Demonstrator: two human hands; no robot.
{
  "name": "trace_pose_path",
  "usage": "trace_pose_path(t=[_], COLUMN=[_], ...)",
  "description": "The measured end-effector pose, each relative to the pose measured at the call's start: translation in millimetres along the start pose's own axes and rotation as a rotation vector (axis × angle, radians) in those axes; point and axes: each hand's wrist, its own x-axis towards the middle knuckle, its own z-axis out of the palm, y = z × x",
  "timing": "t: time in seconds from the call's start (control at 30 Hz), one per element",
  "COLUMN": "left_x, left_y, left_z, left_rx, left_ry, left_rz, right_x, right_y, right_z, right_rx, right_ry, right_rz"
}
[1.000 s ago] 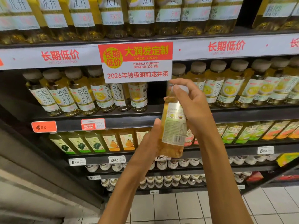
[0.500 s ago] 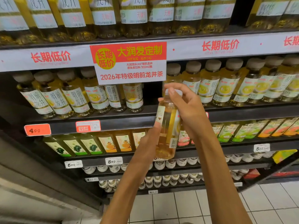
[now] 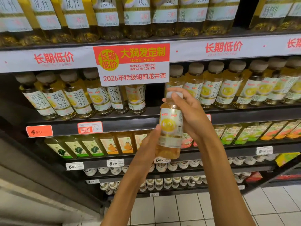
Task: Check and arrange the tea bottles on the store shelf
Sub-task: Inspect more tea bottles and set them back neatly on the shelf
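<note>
Amber tea fills the bottle (image 3: 170, 128) you hold upright in front of the shelf (image 3: 114, 126), level with the gap in the row of matching bottles (image 3: 97, 98). Your left hand (image 3: 146, 149) grasps its lower body; your right hand (image 3: 190, 115) curls round the neck, fingers seemingly over the blurred cap.

The tea bottle (image 3: 171, 128) has turned — its front label now faces the camera.
</note>
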Motion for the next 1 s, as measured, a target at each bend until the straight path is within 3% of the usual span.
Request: trace_pose_path(t=[0.13,0.3,0.43,0.63,0.77,1.0], left_x=[7,18,22,22,23,41], left_y=[-3,-7,-7,-12,-22,-15], left_z=[5,-9,-19,-23,-20,-20], left_rx=[0.161,0.231,0.254,0.092,-0.002,0.195], left_ry=[0.071,0.104,0.053,0.046,0.055,0.192], left_rz=[0.079,0.296,0.375,0.304,0.214,0.333], right_x=[0,-12,-19,-11,-3,13], right_y=[-1,-3,-6,-5,14,20], right_z=[4,-7,-9,-3,2,5], right_rx=[-0.037,0.152,0.083,0.118,-0.027,-0.092], right_ry=[-0.012,-0.286,-0.381,-0.240,-0.134,-0.051], right_rz=[-0.046,-0.152,-0.172,-0.153,-0.081,-0.158])
